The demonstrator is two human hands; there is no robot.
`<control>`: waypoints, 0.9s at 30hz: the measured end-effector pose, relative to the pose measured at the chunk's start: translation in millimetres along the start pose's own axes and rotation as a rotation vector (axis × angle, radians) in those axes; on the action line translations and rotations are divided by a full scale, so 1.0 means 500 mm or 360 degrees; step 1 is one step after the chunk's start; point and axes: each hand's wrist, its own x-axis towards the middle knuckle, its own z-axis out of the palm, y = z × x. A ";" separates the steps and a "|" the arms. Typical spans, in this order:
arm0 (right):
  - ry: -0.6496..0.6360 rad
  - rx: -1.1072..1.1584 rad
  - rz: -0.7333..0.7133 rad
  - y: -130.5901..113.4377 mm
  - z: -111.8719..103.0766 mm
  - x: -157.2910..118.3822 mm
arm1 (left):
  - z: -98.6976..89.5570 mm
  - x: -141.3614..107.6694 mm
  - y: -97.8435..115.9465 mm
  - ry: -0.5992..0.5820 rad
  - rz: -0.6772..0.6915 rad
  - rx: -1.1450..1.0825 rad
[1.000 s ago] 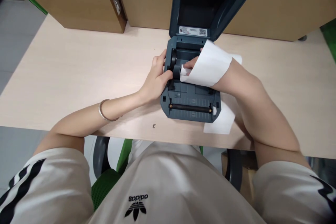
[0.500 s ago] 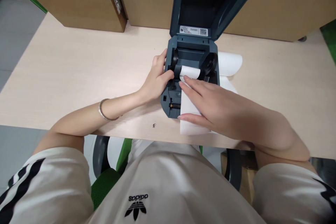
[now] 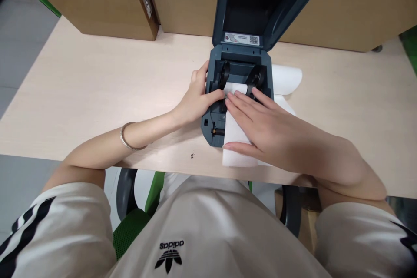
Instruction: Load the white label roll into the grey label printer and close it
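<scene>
A dark blue-grey printer [image 3: 211,117] stands on the table with its lid [image 3: 219,13] raised. Inside it, a small white paper roll [image 3: 236,87] sits between two black discs, and a white paper strip [image 3: 235,132] runs forward over the front edge. My left hand [image 3: 200,95] grips the printer's left side, fingers outside and thumb reaching in to the left black disc [image 3: 224,74]. Lying over the paper strip and roll, my right hand [image 3: 257,119] has its fingers spread, the fingertips touching the paper and the right black disc [image 3: 256,77].
More white paper [image 3: 286,79] lies right of the printer, partly behind it. Large cardboard boxes [image 3: 182,0] line the table's back edge. A small dark scrap [image 3: 193,156] lies near the front edge of the pale table [image 3: 130,74].
The two black discs have come closer together around the paper roll. My left thumb has moved right, further into the printer, and my right fingers have spread wider.
</scene>
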 end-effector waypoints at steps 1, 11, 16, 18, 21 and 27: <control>-0.0007 -0.0003 -0.0015 0.001 0.004 -0.002 | 0.000 0.001 0.002 -0.0005 -0.0012 -0.0006; 0.0162 0.0005 0.0001 -0.023 0.032 -0.032 | -0.001 0.005 0.004 -0.0049 -0.0005 -0.0039; 0.0102 -0.0058 -0.0063 -0.043 -0.012 -0.039 | -0.002 0.004 -0.008 -0.0041 0.0016 -0.0044; 0.0095 -0.0068 -0.0069 -0.045 -0.015 -0.037 | -0.002 0.005 -0.010 -0.0045 0.0028 -0.0050; 0.0077 0.0004 -0.0053 -0.034 -0.007 -0.037 | -0.002 0.004 -0.008 -0.0047 0.0026 -0.0028; 0.0208 0.0409 -0.0024 0.024 -0.059 -0.049 | 0.000 -0.007 0.022 -0.0003 -0.0046 -0.0006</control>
